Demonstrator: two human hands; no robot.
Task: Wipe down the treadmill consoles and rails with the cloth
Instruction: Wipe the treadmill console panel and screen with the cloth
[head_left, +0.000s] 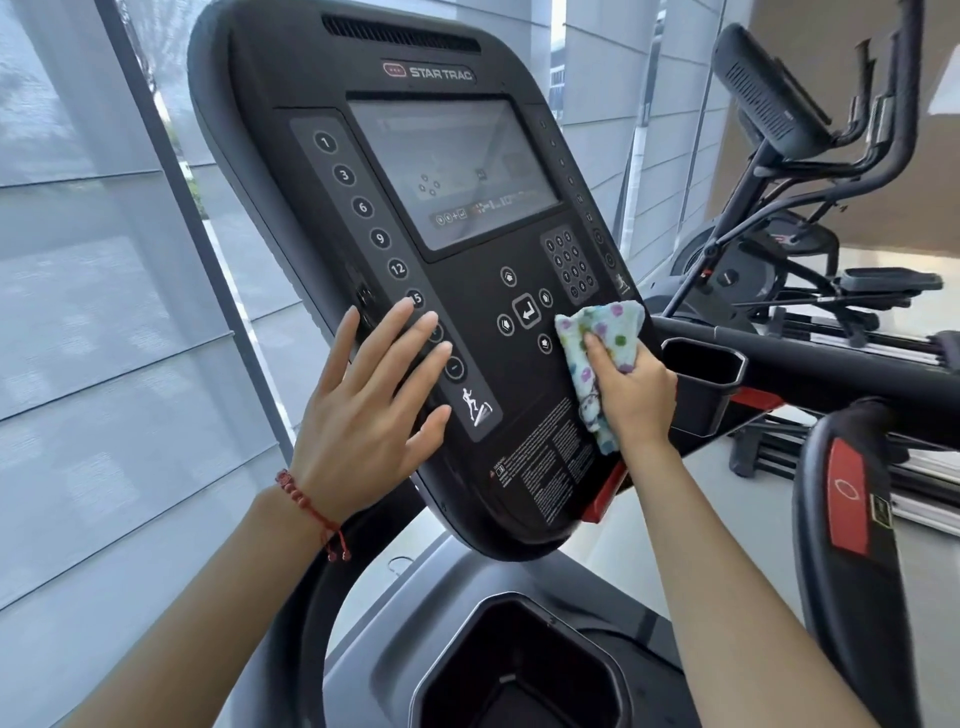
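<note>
- On the lower right of the console (467, 291), the right hand (631, 387) grips the spotted cloth (602, 338), thumb curled over it, pressing it against the panel beside the arrow buttons (527, 310).
- Left hand (363, 410) lies flat, fingers straight and spread, on the numbered button strip (363, 208).
- A red bracelet (311, 512) circles the left wrist.

You are working in bright, even daylight that comes through the shaded windows (119, 218) on your left and ahead. The dark console (467, 291) stays well lit, and its screen (452, 171) carries a pale, washed-out reflection. Shadows are soft. The centre looks sharp, while the wide lens bends straight lines near the edges and the far machine (779, 156) looks slightly soft.
</note>
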